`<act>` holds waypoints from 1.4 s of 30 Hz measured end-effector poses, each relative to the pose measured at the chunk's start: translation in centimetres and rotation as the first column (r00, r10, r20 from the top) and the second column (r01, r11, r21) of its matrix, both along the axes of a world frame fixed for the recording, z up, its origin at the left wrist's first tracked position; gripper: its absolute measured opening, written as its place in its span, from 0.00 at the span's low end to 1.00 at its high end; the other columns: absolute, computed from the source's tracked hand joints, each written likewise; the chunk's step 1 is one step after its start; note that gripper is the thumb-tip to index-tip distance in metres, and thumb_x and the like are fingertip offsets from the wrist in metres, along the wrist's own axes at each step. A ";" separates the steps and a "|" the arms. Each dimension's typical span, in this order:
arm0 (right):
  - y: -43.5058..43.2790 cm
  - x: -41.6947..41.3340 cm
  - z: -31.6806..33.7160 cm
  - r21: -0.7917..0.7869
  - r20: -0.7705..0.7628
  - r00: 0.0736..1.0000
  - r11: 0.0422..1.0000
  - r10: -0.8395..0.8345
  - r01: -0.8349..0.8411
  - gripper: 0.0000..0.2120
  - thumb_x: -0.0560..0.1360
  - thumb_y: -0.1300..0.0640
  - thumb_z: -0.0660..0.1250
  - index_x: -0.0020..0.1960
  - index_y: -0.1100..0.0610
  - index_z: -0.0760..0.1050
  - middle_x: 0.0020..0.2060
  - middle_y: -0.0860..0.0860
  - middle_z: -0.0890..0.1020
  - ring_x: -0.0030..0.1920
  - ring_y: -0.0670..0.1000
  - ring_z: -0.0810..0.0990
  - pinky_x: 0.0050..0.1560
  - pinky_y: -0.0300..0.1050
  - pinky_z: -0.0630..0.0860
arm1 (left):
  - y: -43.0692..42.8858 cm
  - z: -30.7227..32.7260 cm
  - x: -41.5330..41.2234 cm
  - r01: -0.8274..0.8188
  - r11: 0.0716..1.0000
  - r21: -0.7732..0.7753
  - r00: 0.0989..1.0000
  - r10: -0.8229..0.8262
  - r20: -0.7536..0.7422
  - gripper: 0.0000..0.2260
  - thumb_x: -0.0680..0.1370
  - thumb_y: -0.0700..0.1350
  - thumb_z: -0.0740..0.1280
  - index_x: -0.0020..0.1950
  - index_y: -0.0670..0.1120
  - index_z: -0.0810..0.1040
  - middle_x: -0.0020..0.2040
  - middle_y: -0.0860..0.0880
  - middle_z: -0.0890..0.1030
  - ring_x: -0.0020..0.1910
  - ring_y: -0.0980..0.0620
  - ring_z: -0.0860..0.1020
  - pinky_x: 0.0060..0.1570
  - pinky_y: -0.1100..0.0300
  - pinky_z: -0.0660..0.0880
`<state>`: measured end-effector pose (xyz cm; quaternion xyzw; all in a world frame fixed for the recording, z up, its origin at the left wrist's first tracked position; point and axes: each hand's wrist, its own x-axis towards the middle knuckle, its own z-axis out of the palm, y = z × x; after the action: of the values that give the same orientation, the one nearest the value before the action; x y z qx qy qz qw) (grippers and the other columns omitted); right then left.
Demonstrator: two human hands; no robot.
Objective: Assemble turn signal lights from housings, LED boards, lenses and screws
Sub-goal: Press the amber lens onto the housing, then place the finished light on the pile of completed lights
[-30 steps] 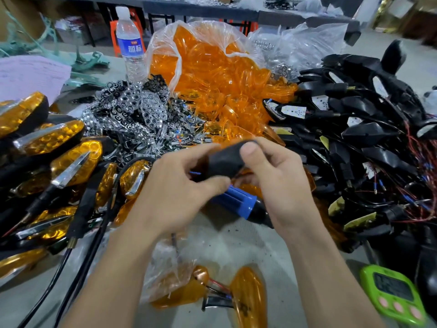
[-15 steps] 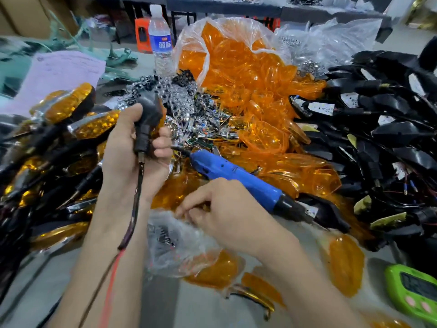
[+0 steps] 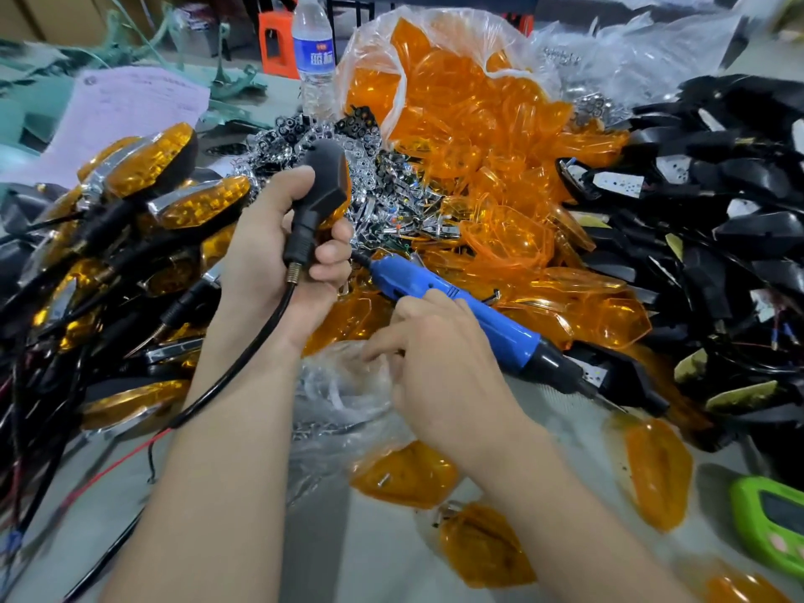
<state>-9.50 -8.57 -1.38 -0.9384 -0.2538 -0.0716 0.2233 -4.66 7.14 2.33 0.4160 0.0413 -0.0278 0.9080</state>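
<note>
Below the orange lens heap (image 3: pixel 478 137) at upper centre, the left hand (image 3: pixel 269 263) wraps its fingers round the upright turn signal (image 3: pixel 324 180) at centre left. The right hand (image 3: pixel 443 372) digs its fingers into the clear bag (image 3: pixel 343 385) of screws (image 3: pixel 322 425) at lower centre; any pinch is hidden. One fumbled could vanish among the clutter.

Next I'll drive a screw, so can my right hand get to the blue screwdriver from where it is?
Probably yes. The right hand is at the clear bag, right beside the blue screwdriver, which lies on top of the orange lenses with nothing covering its body.
</note>
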 end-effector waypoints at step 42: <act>1.4 -1.1 -1.3 0.177 -0.230 0.939 0.960 0.254 -0.216 0.06 0.73 0.59 0.75 0.47 0.49 0.87 0.24 0.38 0.65 0.32 0.47 0.67 0.46 0.41 0.63 | -1.5 -1.0 0.3 0.101 0.977 0.189 0.990 -0.118 0.076 0.18 0.79 0.51 0.63 0.63 0.42 0.69 0.32 0.45 0.75 0.21 0.56 0.69 0.18 0.68 0.64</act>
<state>-10.59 -7.18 -2.65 -0.8834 -0.3280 0.0559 0.3301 -4.36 5.69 1.31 0.5006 -0.0189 -0.0556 0.8637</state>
